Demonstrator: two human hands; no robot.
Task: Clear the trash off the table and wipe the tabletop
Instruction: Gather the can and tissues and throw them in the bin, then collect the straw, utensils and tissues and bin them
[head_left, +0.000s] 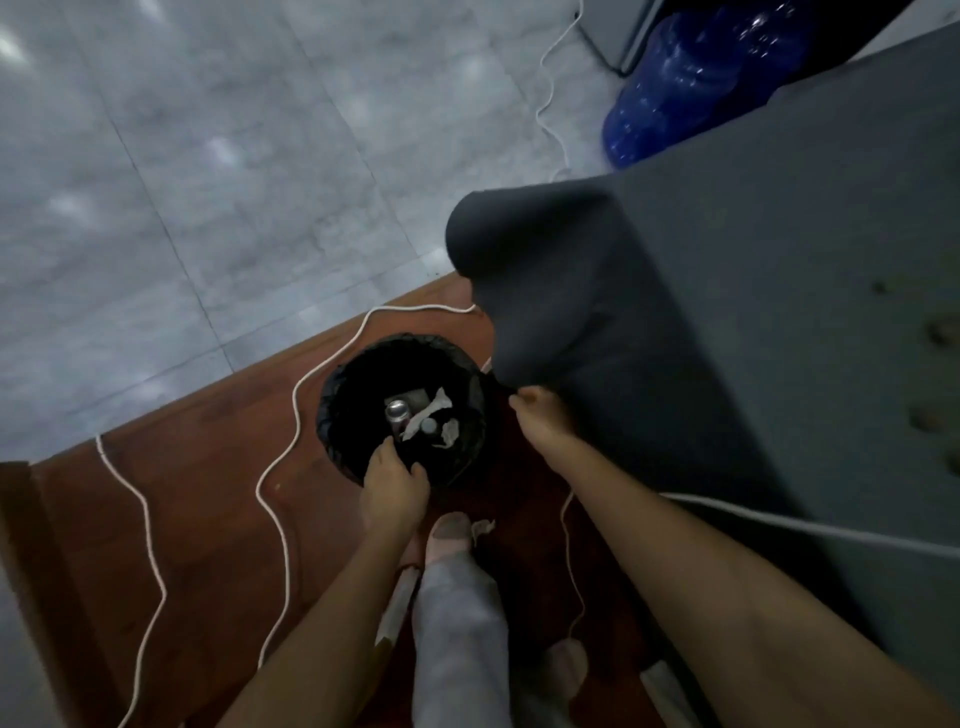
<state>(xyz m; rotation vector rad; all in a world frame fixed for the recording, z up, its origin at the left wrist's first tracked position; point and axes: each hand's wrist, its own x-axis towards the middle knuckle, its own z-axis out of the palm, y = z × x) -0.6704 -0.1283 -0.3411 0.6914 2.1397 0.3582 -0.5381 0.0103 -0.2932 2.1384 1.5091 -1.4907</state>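
Right now the person is looking straight down at a trash bin (402, 410) sitting at frame center on a reddish wood floor (197, 509). Bin is round w/ a black bag liner; inside are lying a metal can (398, 412), crumpled paper scraps (431, 415) and what looks like a bottle cap, too blurry to be sure.

Left hand (394, 493) is gripping the bin's near rim, lower center, fingers curled over the liner edge. Right hand (540, 410) is reaching to the bin's right rim, fingers pinched together on the liner edge, just beside the dark gray sofa (727, 312) filling the right half of the frame. Sofa armrest is almost touching the bin's upper-right rim, so room on that side is tight.

White cords (285, 467) are snaking across the wood left of the bin and curving around its upper edge; another is running lower left. Open wood floor is lying left & lower left, between cords. Wood edge is cutting diagonally from lower left to upper center, w/ gray tile floor (208, 156) beyond. Blue water jugs (685, 78) are sitting upper right. One paper scrap (482, 529) is lying on the floor below the bin, by the person's foot (451, 535).
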